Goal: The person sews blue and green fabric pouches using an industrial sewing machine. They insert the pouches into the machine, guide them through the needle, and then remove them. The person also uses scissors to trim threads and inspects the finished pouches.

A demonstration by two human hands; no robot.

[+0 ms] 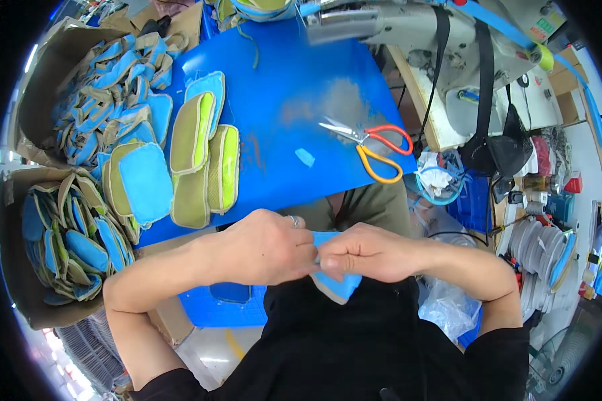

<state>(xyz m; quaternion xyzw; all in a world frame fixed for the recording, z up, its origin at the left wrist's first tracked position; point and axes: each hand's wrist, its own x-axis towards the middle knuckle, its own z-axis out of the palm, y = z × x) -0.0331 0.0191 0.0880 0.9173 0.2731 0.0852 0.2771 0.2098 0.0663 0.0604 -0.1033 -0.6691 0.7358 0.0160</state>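
At my lap, just below the blue table's near edge, my left hand (pixel 274 247) and my right hand (pixel 364 254) are both closed on a small blue fabric piece with a grey-tan edge (pixel 341 287), their fingers meeting at its upper middle. On the blue table (pixel 281 73) lie stacked blue, olive and lime padded pieces (pixel 144 180), a small blue scrap (pixel 304 158), and scissors with red and orange handles (pixel 374 150), blades pointing left.
Cardboard boxes of blue-and-tan pieces (pixel 114 67) (pixel 73 240) stand at the left. At the right are a sewing machine (pixel 468 100), a small bin (pixel 438 174), thread cones (pixel 535 247) and plastic bags (pixel 448 307). A blue crate (pixel 201 311) sits beneath the table.
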